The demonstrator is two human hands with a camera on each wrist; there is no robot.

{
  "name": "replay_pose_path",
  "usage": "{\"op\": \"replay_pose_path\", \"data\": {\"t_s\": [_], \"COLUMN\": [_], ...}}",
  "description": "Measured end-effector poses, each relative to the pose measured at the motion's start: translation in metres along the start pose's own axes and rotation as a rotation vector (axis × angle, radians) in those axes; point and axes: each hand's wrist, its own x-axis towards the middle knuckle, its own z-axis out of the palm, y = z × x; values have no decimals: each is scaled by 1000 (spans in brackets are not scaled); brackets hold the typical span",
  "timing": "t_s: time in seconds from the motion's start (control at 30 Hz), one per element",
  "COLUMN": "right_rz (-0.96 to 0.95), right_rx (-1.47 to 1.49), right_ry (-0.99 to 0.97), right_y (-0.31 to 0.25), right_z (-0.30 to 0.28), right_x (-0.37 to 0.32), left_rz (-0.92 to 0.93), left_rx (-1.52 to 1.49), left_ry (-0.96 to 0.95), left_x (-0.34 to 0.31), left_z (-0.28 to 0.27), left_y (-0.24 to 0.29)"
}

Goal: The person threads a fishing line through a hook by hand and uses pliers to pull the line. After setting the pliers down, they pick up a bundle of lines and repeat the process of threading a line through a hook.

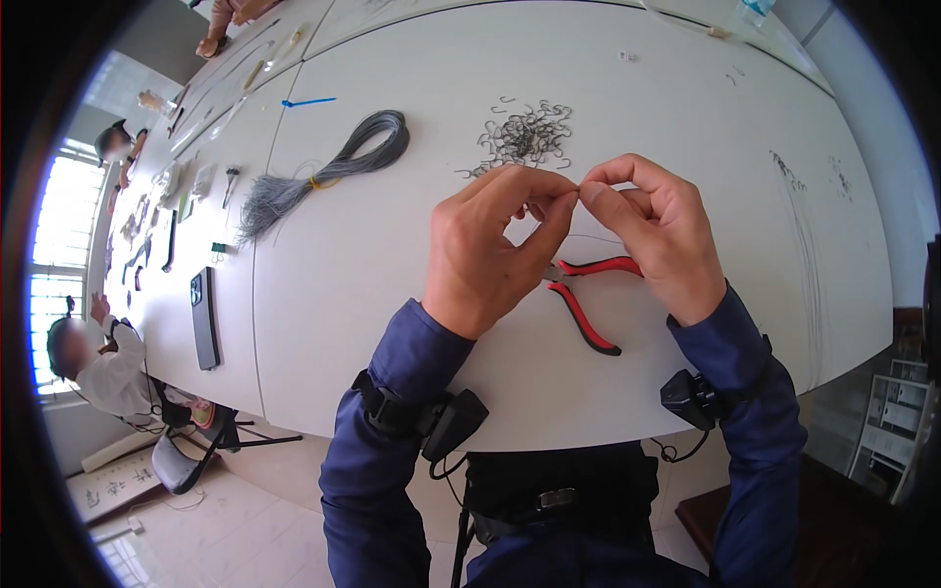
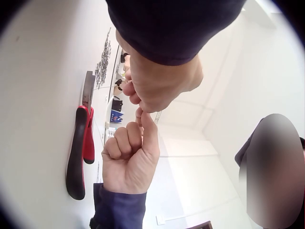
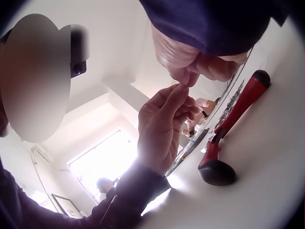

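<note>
Both hands meet fingertip to fingertip above the white table. The left hand (image 1: pixel 500 245) pinches something too small to make out between thumb and index finger. Against it, the right hand (image 1: pixel 659 230) pinches with thumb and index finger, its other fingers curled. A thin line (image 1: pixel 596 238) runs between the hands, over the table. Red and black pliers (image 1: pixel 588 318) lie below them with handles spread, partly behind the hands; the left wrist view shows the pliers (image 2: pixel 83 138) too. Just beyond the fingers is a pile of small dark metal hooks (image 1: pixel 529 134).
A bundle of grey wire (image 1: pixel 368 147) lies to the left, near a blue tie (image 1: pixel 309 101). A phone (image 1: pixel 204 318) rests at the far left. Long thin strands (image 1: pixel 806 235) and small hooks (image 1: pixel 840 176) lie at the right. Other people sit along the left side.
</note>
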Motion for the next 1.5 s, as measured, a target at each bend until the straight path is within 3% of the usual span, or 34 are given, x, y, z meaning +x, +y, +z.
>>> {"op": "replay_pose_path", "data": {"t_s": [0.27, 0.47, 0.77, 0.87, 0.97, 1.07, 1.17, 1.27, 1.37, 1.5], "right_rz": [-19, -8, -44, -61, -174, -447, -525, -449, -231, -137], "right_rx": [-21, -8, -6, -179, -426, -583, -624, -563, -444, -298], "right_ry": [19, -8, -29, -17, -2, 61, 107, 95, 60, 51], "right_y": [5, 8, 13, 8, 0, 2, -1, 0, 0, 9], "right_z": [-2, -1, 4, 4, 8, 9, 3, -2, -5, -8], "right_x": [3, 4, 5, 2, -5, -5, -2, 1, 3, 8], "left_rz": [-66, -6, -232, -288, -300, -142, -51, 6, 5, -11], "left_rx": [15, 10, -162, -158, -108, 55, 83, 26, -3, -46], "left_ry": [-34, -18, 70, 30, 52, 5, -78, -186, -206, -190], "left_x": [3, 2, 0, 0, 1, 0, -2, -3, -1, -2], "left_z": [-2, 0, 1, -2, -1, -2, 1, 3, 2, 1], "left_y": [6, -2, -2, 0, -1, -5, -8, -6, -3, -3]}}
